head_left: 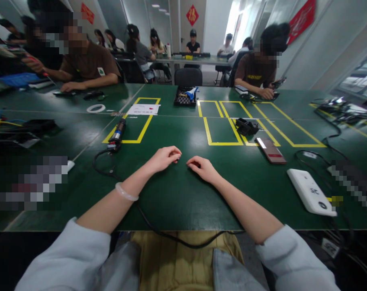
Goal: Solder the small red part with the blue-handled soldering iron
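Both of my hands rest on the green table (177, 194), a small gap between their fingertips. My left hand (166, 157) has its fingers curled together, nothing seen in them; a pale bangle (126, 192) circles that wrist. In a loose curl, thumb toward the fingers, my right hand (204, 168) likewise shows nothing held. Left of my hands lies a black cylindrical tool (119, 131) with a cable (149, 224) that loops toward me and hangs past the table edge. A black plastic part (246, 127) is farther off to the right, near a brown phone-like slab (271, 151).
Yellow tape outlines (222, 143) mark the table. A black tray (185, 101) with a blue item stands at the back, and a white power bank (312, 193) lies at right. A paper sheet (144, 109) and a white ring (95, 108) lie left. Co-workers sit across the table.
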`<state>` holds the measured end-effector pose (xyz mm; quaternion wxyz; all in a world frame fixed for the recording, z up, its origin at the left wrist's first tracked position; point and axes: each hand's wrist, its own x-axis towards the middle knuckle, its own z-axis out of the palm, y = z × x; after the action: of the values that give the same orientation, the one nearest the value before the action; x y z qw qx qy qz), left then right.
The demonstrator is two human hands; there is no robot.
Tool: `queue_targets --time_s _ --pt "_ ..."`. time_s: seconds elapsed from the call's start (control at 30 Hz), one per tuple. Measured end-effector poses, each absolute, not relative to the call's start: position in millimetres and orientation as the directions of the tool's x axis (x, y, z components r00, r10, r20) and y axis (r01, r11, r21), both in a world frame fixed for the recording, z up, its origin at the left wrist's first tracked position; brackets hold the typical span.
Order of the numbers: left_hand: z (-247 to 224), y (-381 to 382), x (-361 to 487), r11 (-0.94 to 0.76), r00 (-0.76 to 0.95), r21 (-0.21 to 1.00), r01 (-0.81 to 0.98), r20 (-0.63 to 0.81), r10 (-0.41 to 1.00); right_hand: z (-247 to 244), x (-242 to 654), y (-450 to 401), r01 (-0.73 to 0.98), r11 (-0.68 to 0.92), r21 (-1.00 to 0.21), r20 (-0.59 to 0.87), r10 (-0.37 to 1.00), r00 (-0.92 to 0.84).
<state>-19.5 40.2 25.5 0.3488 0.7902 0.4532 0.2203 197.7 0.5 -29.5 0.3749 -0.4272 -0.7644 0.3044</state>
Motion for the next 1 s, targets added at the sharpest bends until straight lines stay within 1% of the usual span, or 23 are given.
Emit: queue_targets --time_s 0.07,0.13,0.23,0.33,0.47,0.63,0.73,1.0 --pt "17.9 33.0 -5.3 -0.348 0.558 0.782 0.518 -0.001 0.830 -29.7 197.4 0.2 0.413 0.434 -0.801 0.302 0.887 -0.348" --pt "8.6 29.8 0.7 -0.337 0.582 0.810 0.480 -0.006 0.813 -29.7 197.3 -0.2 0.382 0.419 -0.823 0.293 0.891 -0.347" --pt "-4.8 29.3 1.2 -0.271 0.552 0.878 0.394 0.010 0.834 -29.9 197.5 -0.6 0.337 0.423 -0.841 0.298 0.883 -0.363" --pt "-12.6 29.9 -1.1 -0.200 0.520 0.921 0.334 -0.003 0.854 -30.3 197.8 -0.1 0.337 0.436 -0.835 0.304 0.874 -0.380" --pt "-14.1 29.9 -3.0 -0.179 0.549 0.935 0.307 -0.020 0.835 -29.4 197.9 0.1 0.348 0.451 -0.822 0.308 0.866 -0.395" --pt "-11.3 29.9 -5.1 -0.249 0.564 0.895 0.370 -0.003 0.826 -26.3 198.5 -1.1 0.360 0.466 -0.808 0.321 0.861 -0.395" --pt "-10.8 29.6 -5.4 -0.263 0.581 0.894 0.362 0.004 0.814 -26.6 199.3 -0.9 0.365 0.479 -0.798 0.333 0.856 -0.395" --pt "-10.3 26.9 -4.1 -0.208 0.589 0.932 0.296 -0.007 0.808 -28.3 197.7 -1.6 0.385 0.516 -0.765 0.342 0.833 -0.435"
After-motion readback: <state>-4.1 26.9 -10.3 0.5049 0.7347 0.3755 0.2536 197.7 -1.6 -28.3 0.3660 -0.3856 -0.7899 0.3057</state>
